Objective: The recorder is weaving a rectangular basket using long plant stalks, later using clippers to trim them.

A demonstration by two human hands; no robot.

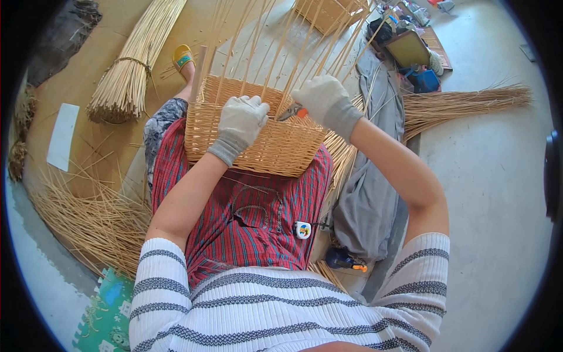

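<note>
Half-woven wicker basket sits on the lap, over the red striped apron, uprights fanning away. Gloved left hand is clamped over the basket's near rim. Gloved right hand is closed around orange-handled cutters, tips at the rim. Tied reed bundle lies on the floor, far-left.

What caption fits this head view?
Gloved left hand steadies a half-woven wicker basket on the lap while the gloved right hand holds orange-handled cutters.
</note>
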